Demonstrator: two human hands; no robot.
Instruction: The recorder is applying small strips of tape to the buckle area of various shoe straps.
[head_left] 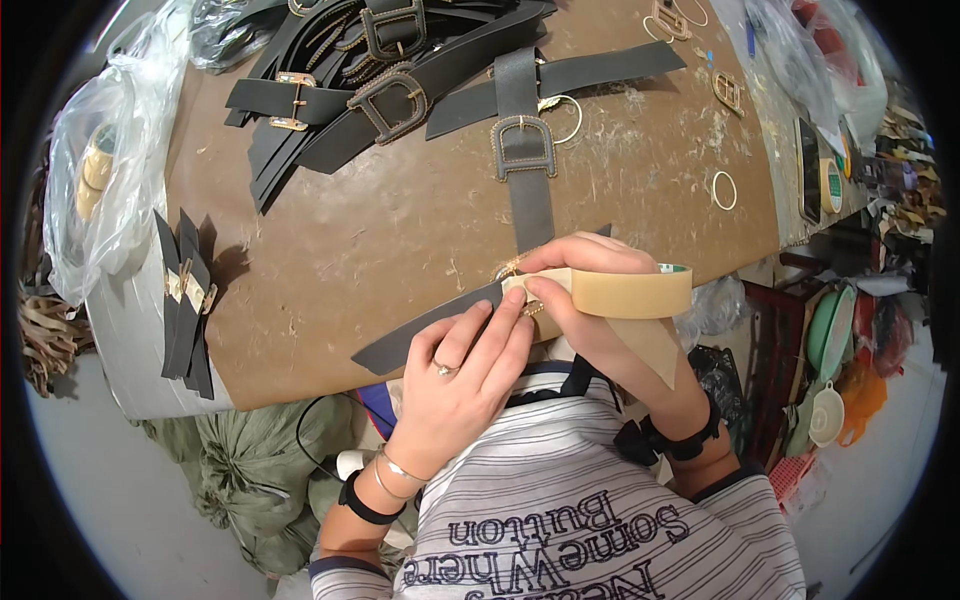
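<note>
Near the table's front edge lies a black belt strap (420,330) with a pointed end and a gold-edged buckle partly hidden under my hands. My left hand (460,365) comes from the lower left and grips the strap, its fingertips pressing a short pale tape strip (516,287); its thumb is hidden. My right hand (600,262) holds a roll of masking tape (640,294), thumb and index finger pinching the strip that runs from the roll to the buckle. A black strap with a D-shaped buckle (523,148) lies just beyond my hands, crossing another strap.
Many black straps with buckles (390,105) are piled at the far left. A small taped bundle of straps (186,305) lies at the left edge. Loose buckles (727,92) and a metal ring (724,190) lie at the right. A phone (808,170) rests on the right edge, beside plastic bags.
</note>
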